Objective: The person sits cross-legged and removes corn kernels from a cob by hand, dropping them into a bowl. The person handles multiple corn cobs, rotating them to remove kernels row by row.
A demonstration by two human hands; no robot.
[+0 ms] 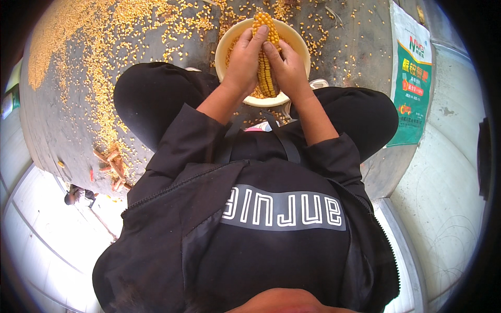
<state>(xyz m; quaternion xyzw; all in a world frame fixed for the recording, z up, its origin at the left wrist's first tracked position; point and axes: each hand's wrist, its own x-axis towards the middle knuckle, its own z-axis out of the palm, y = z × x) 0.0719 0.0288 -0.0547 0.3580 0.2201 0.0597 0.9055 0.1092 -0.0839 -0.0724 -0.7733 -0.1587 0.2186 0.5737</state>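
Both hands are around yellow corn on the cob above a cream basin [222, 49]. My left hand [243, 58] grips it from the left, with its thumb lying across the kernels. On the right side, my right hand [290, 68] holds it too, thumb pressed near the middle. The upper part of the corn ear [265, 23] points away from me and bears tight kernels. Below the thumbs, rows of kernels run down toward me; whether this is one ear or two is hidden by my fingers. Loose corn kernels [257, 93] lie inside the basin.
Scattered kernels [105, 105] cover much of the grey floor, thickening into a heap [58, 47] at far left. Stripped cobs [114, 166] lie at lower left. A green and white printed sack [411, 86] lies at right. My bent knees flank the basin. Another person [80, 195] appears at lower left.
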